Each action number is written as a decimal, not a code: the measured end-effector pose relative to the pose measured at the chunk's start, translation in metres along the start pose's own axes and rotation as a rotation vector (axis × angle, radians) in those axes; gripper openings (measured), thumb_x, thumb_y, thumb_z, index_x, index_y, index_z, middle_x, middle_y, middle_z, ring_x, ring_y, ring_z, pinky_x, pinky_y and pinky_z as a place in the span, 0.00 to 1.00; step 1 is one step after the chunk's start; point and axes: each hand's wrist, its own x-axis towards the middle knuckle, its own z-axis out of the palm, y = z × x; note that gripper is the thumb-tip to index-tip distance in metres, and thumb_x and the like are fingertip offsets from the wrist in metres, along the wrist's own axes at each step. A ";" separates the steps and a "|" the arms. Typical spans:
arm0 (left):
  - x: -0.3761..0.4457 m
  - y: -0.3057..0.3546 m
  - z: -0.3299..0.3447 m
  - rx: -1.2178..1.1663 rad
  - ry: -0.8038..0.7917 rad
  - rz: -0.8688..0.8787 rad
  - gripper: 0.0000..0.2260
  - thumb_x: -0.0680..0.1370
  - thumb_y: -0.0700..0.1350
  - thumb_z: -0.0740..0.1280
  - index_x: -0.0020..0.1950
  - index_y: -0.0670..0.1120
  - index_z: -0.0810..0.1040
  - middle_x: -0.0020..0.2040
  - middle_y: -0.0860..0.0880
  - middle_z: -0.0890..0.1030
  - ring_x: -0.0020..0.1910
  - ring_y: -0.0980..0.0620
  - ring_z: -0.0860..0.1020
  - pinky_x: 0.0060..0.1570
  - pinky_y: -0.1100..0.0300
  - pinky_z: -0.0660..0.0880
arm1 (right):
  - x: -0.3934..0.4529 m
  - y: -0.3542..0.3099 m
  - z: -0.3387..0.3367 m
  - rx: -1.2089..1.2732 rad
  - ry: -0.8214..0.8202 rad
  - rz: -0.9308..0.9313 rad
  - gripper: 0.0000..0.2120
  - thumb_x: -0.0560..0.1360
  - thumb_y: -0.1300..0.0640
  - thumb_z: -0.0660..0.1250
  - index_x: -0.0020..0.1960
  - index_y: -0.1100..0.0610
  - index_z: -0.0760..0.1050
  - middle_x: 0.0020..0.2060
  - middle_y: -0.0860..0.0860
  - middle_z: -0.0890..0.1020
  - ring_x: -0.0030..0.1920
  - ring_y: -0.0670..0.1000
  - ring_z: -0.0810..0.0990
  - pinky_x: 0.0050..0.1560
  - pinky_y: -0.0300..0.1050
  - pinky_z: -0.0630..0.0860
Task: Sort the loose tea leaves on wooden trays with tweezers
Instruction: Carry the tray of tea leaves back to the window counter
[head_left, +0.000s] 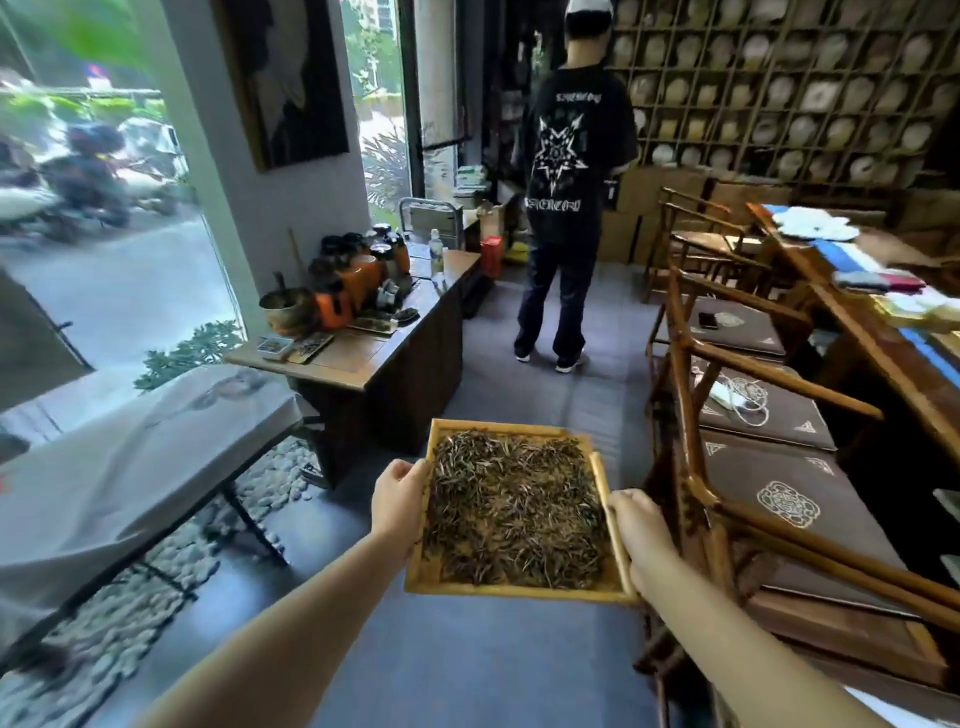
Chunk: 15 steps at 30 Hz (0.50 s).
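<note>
Above the near floor, the left hand (399, 501) and right hand (640, 530) grip the sides of a tray (519, 586) of tea leaves (514, 512). It is only being carried, I think; next it needs a table, then tweezers.

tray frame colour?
Light yellowish wood, the tray frame; seen in the head view, the only one.

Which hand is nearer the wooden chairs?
Right. The right hand grips the tray's edge beside the chairs; the left hand grips the opposite edge, farther away.
</note>
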 end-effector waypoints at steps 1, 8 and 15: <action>0.014 0.000 -0.005 0.000 0.022 -0.008 0.11 0.74 0.48 0.65 0.33 0.46 0.70 0.31 0.49 0.73 0.33 0.51 0.71 0.36 0.55 0.68 | 0.010 -0.006 0.016 -0.007 -0.018 -0.004 0.08 0.75 0.59 0.60 0.37 0.56 0.71 0.34 0.54 0.74 0.38 0.54 0.72 0.40 0.47 0.68; 0.124 0.008 -0.024 0.015 0.174 -0.034 0.10 0.76 0.47 0.64 0.37 0.44 0.73 0.34 0.47 0.75 0.35 0.51 0.72 0.32 0.57 0.66 | 0.099 -0.054 0.120 -0.059 -0.137 -0.045 0.07 0.76 0.61 0.60 0.39 0.58 0.71 0.33 0.53 0.74 0.34 0.50 0.71 0.34 0.44 0.66; 0.239 0.028 -0.030 0.025 0.294 -0.046 0.09 0.76 0.47 0.63 0.42 0.43 0.78 0.37 0.47 0.78 0.37 0.51 0.74 0.37 0.56 0.68 | 0.193 -0.107 0.218 -0.071 -0.261 -0.054 0.10 0.76 0.64 0.58 0.37 0.56 0.68 0.33 0.53 0.73 0.35 0.51 0.70 0.34 0.44 0.66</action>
